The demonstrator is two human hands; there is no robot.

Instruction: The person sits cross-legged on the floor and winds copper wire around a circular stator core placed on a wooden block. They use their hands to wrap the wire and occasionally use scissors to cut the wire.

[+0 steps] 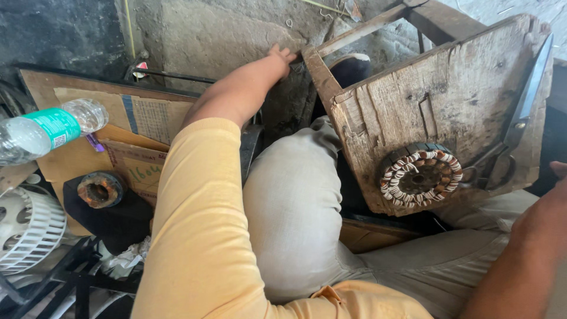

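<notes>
Your left hand (277, 59) reaches up past the wooden board (449, 100), its fingers (286, 54) curled at the board's top-left corner; what they grip is hidden. Your right hand (558, 171) barely shows at the board's right edge, so its fingers cannot be judged. On the board sit one wound coil ring (420, 175) and, right of it, one pair of scissors (517, 127). Far left of the board lie one plastic bottle (47, 130) and one white fan grille (26, 227).
</notes>
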